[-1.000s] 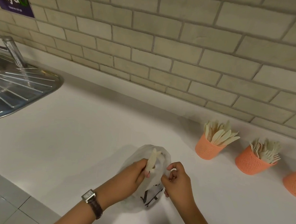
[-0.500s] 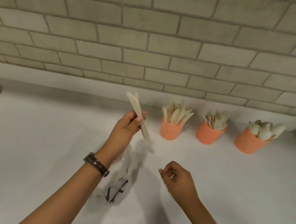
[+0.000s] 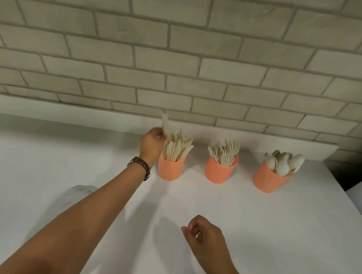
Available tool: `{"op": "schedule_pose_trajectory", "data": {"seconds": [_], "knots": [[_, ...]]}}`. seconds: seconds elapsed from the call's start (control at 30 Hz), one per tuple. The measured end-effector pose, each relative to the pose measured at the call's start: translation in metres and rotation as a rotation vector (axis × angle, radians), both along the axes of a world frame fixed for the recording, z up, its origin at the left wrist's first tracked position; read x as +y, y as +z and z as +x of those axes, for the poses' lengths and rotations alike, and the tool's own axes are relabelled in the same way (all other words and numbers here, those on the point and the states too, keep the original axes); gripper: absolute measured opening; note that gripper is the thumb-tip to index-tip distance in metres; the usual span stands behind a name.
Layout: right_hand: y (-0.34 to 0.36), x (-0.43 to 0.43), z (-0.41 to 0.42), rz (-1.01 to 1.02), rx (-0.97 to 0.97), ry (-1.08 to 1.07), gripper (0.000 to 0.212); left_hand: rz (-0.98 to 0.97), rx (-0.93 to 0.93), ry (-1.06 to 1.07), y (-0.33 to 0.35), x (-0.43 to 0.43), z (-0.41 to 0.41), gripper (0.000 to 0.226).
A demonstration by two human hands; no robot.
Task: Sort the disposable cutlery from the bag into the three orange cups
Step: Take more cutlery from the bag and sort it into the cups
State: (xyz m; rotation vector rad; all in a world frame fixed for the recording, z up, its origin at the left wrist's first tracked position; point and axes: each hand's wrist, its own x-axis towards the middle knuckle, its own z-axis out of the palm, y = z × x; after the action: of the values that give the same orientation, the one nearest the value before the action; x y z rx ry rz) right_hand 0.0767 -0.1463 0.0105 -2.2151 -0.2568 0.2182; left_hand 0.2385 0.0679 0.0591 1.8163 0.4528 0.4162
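Note:
Three orange perforated cups stand in a row near the back wall. The left cup (image 3: 170, 169) holds pale knives, the middle cup (image 3: 220, 172) forks, the right cup (image 3: 267, 181) spoons. My left hand (image 3: 152, 144) is stretched out beside the left cup's rim, shut on a pale knife (image 3: 165, 123) that points up just above the other knives. My right hand (image 3: 207, 236) hovers low over the counter, fingers curled, holding nothing. The clear plastic bag (image 3: 70, 195) lies at the left, mostly hidden under my left forearm.
The white countertop (image 3: 254, 236) runs to a brick-tiled wall (image 3: 180, 62) behind the cups. The counter's right edge (image 3: 346, 189) drops off beyond the spoon cup. A watch sits on my left wrist (image 3: 141, 166).
My left hand lifted the knife out of the bag and carried it forward and right to the knife cup. The right hand let go of the bag. The view shifted right.

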Motion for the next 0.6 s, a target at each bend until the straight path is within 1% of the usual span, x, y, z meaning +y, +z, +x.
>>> {"op": "schedule_pose_trajectory", "data": {"seconds": [0.03,0.1,0.13,0.17,0.23,0.27,0.37,0.43,0.47,0.57,0.6], "knots": [[0.0,-0.002,0.002,0.002,-0.002,0.011,0.023,0.06,0.086,-0.008,-0.01,-0.001,-0.002,0.021],[0.0,-0.004,0.005,0.013,-0.008,0.028,0.022,0.323,0.201,-0.003,-0.02,-0.002,-0.009,0.034],[0.0,-0.003,0.006,0.02,-0.006,0.036,0.022,0.406,0.208,-0.001,-0.019,-0.002,-0.013,0.043],[0.001,-0.002,0.008,0.022,0.0,0.045,0.022,0.429,0.199,-0.005,-0.014,-0.002,-0.017,0.051],[0.004,0.005,0.012,0.014,0.017,0.072,0.023,0.403,0.143,-0.022,-0.005,0.001,-0.027,0.06],[0.006,0.01,0.013,0.01,0.02,0.092,0.024,0.376,0.093,-0.035,-0.001,0.005,-0.035,0.059],[0.01,0.034,0.016,-0.008,0.006,0.174,0.023,0.231,-0.041,-0.113,0.014,0.018,-0.079,0.042],[0.016,0.057,0.015,-0.045,-0.015,0.256,0.018,0.219,-0.087,-0.141,0.024,0.031,-0.118,0.033],[0.02,0.07,0.014,-0.056,-0.04,0.311,0.025,0.213,-0.112,-0.132,0.028,0.039,-0.139,0.03],[0.033,0.114,0.01,-0.085,-0.17,0.547,0.074,0.145,-0.124,-0.033,0.035,0.071,-0.196,0.028],[0.038,0.13,0.008,-0.117,-0.215,0.62,0.086,0.111,-0.12,0.01,0.036,0.082,-0.213,0.028]]}}
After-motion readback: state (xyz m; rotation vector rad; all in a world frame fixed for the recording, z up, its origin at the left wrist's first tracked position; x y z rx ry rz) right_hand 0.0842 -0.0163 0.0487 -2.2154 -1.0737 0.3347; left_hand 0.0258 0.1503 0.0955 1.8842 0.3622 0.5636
